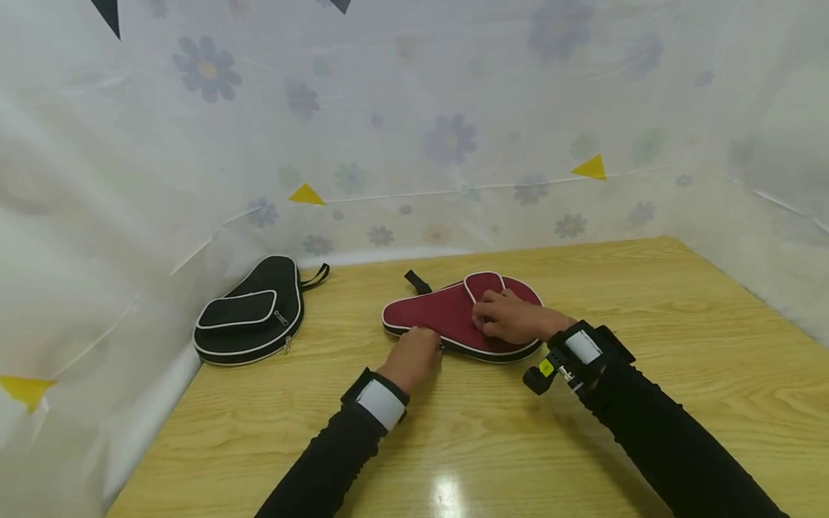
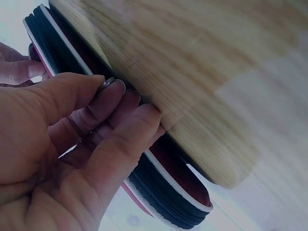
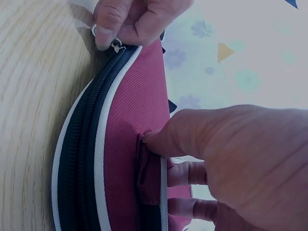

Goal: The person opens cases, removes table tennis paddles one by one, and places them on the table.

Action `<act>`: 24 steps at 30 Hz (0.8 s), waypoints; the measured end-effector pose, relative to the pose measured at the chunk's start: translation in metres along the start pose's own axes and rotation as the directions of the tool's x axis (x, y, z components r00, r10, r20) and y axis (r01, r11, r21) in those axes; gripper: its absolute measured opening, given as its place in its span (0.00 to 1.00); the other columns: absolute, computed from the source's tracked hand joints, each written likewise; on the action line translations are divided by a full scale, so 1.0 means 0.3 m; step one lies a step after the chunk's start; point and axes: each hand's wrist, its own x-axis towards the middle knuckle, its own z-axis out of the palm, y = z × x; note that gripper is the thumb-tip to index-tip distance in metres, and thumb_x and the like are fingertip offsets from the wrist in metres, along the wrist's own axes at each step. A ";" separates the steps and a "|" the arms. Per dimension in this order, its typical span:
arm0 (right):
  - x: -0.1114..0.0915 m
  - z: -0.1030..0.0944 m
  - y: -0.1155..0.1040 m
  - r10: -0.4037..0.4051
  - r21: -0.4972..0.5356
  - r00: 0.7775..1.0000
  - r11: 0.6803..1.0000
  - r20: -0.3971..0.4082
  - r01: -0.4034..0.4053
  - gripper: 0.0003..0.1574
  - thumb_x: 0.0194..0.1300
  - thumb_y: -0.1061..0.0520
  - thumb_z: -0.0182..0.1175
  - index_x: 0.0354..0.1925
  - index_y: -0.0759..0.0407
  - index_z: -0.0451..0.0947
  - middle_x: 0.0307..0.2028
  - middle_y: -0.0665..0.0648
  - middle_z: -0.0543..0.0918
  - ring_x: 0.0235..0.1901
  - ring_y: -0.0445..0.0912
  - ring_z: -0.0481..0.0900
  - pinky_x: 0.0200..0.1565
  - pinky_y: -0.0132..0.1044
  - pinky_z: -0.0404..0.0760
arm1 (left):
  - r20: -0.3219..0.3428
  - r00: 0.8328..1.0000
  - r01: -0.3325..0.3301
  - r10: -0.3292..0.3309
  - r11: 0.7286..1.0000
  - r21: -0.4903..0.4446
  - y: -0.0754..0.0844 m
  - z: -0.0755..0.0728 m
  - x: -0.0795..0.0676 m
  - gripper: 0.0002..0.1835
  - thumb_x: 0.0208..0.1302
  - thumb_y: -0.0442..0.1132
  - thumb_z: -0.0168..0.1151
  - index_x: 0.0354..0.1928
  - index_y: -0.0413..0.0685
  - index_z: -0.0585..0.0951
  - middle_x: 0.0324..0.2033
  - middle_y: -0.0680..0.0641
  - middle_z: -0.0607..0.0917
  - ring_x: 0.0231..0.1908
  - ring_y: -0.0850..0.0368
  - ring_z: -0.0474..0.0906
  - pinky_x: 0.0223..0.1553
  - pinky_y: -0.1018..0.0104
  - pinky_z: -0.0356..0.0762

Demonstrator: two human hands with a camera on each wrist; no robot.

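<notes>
A dark red table tennis bat case (image 1: 424, 309) with white piping lies on the wooden table, narrow end to the left. My left hand (image 1: 414, 354) is at its near edge, thumb and forefinger pinching the metal zipper pull (image 3: 117, 44). A black zipper (image 2: 161, 192) runs along the side of the case. Over the wide end, my right hand (image 1: 512, 316) grips the raised front pocket (image 1: 484, 282). Its thumb (image 3: 166, 139) presses the pocket's edge in the right wrist view, while the fingers bend over the other side.
A black bat case (image 1: 249, 313) with white piping lies at the table's left edge, its wrist strap (image 1: 316, 277) pointing right. A short black strap (image 1: 417, 282) sticks out behind the red case. White flower-patterned sheeting (image 1: 414, 129) hangs behind the table and at its sides.
</notes>
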 end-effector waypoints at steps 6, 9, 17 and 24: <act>-0.008 0.004 -0.007 0.041 0.018 0.999 0.999 -0.035 -0.040 0.12 0.70 0.67 0.52 0.31 0.53 0.70 0.33 0.50 0.67 0.36 0.45 0.61 0.44 0.44 0.56 | -0.035 0.999 0.000 -0.001 1.000 -0.025 -0.004 0.012 0.000 0.07 0.61 0.27 0.68 0.26 0.40 0.84 0.25 0.46 0.86 0.32 0.52 0.86 0.34 0.61 0.81; -0.012 0.018 -0.026 0.124 0.047 0.989 0.992 -0.080 -0.121 0.07 0.69 0.68 0.54 0.35 0.57 0.73 0.36 0.54 0.69 0.38 0.49 0.64 0.45 0.46 0.59 | -0.044 0.999 0.002 -0.003 1.000 -0.028 -0.005 0.014 0.000 0.07 0.61 0.27 0.68 0.26 0.40 0.83 0.26 0.45 0.86 0.32 0.51 0.86 0.33 0.61 0.82; -0.004 0.081 -0.100 0.542 0.107 0.812 0.840 -0.217 -0.532 0.28 0.72 0.55 0.59 0.60 0.73 0.64 0.54 0.80 0.63 0.55 0.76 0.62 0.45 0.66 0.74 | -0.035 0.999 0.011 -0.012 1.000 -0.008 0.005 0.016 -0.003 0.06 0.62 0.27 0.67 0.27 0.39 0.84 0.27 0.44 0.87 0.32 0.51 0.86 0.33 0.60 0.82; 0.014 0.121 -0.127 0.581 0.051 0.732 0.794 -0.356 -0.605 0.26 0.72 0.52 0.60 0.54 0.73 0.68 0.47 0.79 0.68 0.46 0.76 0.73 0.43 0.69 0.76 | -0.035 0.999 0.007 -0.007 1.000 -0.012 -0.001 0.012 0.000 0.06 0.61 0.27 0.67 0.26 0.40 0.84 0.25 0.45 0.86 0.31 0.52 0.85 0.32 0.61 0.81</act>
